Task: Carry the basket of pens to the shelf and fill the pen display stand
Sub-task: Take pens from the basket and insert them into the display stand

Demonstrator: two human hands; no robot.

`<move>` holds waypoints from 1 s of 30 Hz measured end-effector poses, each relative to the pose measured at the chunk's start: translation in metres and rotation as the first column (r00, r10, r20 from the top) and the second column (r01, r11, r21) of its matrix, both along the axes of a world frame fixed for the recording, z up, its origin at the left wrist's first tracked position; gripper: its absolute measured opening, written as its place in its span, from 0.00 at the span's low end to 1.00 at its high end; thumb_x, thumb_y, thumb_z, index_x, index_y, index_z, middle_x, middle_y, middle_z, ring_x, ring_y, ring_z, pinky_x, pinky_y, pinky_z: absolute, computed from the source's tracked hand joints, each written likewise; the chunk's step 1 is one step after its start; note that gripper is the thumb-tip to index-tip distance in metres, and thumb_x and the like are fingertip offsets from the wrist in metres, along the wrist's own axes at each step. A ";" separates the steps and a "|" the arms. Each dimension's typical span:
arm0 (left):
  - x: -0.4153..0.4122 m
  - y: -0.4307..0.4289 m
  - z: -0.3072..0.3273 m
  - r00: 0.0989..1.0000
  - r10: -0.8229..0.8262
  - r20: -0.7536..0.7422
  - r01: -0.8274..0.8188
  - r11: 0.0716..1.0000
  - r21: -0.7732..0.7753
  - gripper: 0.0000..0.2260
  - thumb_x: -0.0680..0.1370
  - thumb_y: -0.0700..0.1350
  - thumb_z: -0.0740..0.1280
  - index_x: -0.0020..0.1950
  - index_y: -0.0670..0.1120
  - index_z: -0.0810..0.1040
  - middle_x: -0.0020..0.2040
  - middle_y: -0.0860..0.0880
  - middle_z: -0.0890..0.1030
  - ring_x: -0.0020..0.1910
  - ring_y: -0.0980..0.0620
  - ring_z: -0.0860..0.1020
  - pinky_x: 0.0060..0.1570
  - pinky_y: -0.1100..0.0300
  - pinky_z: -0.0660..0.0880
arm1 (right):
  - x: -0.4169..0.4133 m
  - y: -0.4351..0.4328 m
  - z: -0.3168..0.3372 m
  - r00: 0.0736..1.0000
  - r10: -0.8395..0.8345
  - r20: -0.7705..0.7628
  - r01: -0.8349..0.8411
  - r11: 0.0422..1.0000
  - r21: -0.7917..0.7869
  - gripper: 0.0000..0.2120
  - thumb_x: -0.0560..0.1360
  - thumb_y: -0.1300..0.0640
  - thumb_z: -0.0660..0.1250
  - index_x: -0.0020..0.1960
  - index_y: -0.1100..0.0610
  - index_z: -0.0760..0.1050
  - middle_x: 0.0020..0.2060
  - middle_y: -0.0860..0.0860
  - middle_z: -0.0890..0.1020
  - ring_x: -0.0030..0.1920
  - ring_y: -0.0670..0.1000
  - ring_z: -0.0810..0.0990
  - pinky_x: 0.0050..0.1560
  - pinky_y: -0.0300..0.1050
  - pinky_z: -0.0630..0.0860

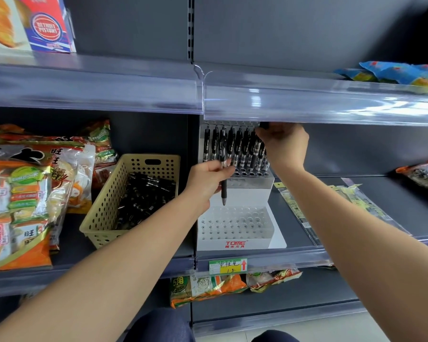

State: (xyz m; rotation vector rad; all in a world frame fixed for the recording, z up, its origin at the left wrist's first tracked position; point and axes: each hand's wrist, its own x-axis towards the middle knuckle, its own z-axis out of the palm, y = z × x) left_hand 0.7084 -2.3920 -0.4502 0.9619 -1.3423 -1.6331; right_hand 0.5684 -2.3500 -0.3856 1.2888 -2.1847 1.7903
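Observation:
A cream perforated basket (104,208) with several black pens (143,196) stands on the middle shelf. To its right is a white stepped pen display stand (235,233); several black pens (237,146) stand in its upper rows, and the lower tier's holes are bare. My left hand (208,178) holds one black pen (223,191) upright, tip down, in front of the stand's middle step. My right hand (282,141) is at the stand's top right, fingers curled round the top of a pen there, partly hidden under the upper shelf's edge.
Snack bags (22,193) crowd the shelf left of the basket. Flat clear packets (331,206) lie right of the stand, a snack bag (425,174) at far right. The upper shelf's clear price rail (307,104) overhangs the stand. A green price tag (227,266) hangs below.

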 end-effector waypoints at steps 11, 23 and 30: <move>0.004 -0.003 -0.003 1.000 0.005 0.025 -0.003 0.999 -0.052 0.08 0.72 0.38 0.74 0.43 0.46 0.76 0.43 0.48 0.80 0.43 0.51 0.78 0.49 0.54 0.74 | 0.000 -0.006 -0.006 0.993 -0.040 -0.113 0.048 0.997 0.065 0.03 0.71 0.58 0.72 0.41 0.58 0.82 0.36 0.55 0.85 0.41 0.55 0.82 0.41 0.43 0.76; 0.004 -0.005 -0.007 1.000 -0.003 -0.006 0.003 1.000 -0.005 0.09 0.77 0.42 0.69 0.56 0.43 0.81 0.48 0.49 0.82 0.49 0.50 0.78 0.58 0.50 0.76 | -0.005 -0.012 -0.028 0.976 -0.082 -0.201 0.126 0.967 0.221 0.06 0.70 0.55 0.72 0.41 0.58 0.80 0.36 0.57 0.83 0.40 0.57 0.81 0.36 0.41 0.72; 0.004 -0.005 -0.006 1.000 -0.019 -0.002 0.019 0.999 -0.033 0.04 0.77 0.43 0.68 0.50 0.47 0.81 0.48 0.49 0.81 0.51 0.50 0.77 0.58 0.51 0.76 | -0.009 -0.017 -0.025 0.963 -0.067 -0.260 0.137 0.955 0.262 0.11 0.70 0.57 0.71 0.36 0.64 0.77 0.32 0.60 0.80 0.32 0.56 0.73 0.31 0.40 0.65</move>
